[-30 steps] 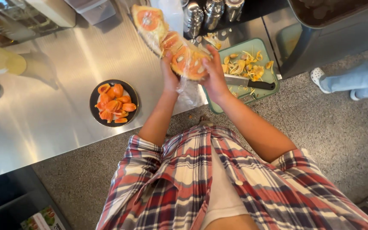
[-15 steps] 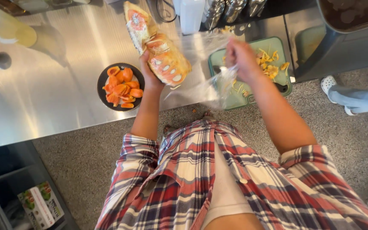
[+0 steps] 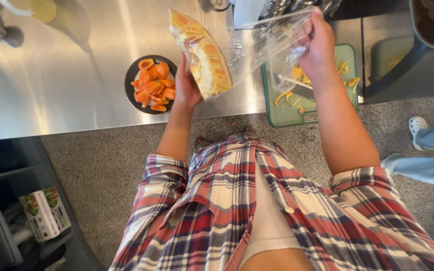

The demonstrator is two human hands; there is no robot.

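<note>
My left hand (image 3: 187, 84) grips a large wedge of yellow-orange fruit (image 3: 201, 52) and holds it up over the steel counter (image 3: 66, 85). A sheet of clear plastic wrap (image 3: 262, 47) stretches from the wedge to my right hand (image 3: 319, 46), which pinches its far end above the green cutting board (image 3: 297, 108). Orange scraps and a knife lie on the board under the wrap. Left of my left hand stands a black bowl (image 3: 132, 80) full of orange fruit pieces (image 3: 154, 85).
A glass of yellow liquid (image 3: 36, 9) stands at the counter's far left. Metal containers stand at the back of the counter. A dark bin (image 3: 418, 50) is at the right. Another person's foot in a white shoe (image 3: 419, 126) is on the speckled floor. A printed box (image 3: 43, 213) lies lower left.
My right hand has pulled the plastic wrap away from the wedge, up and to the right. The left hand has kept hold of the wedge, whose cut face is now bared.
</note>
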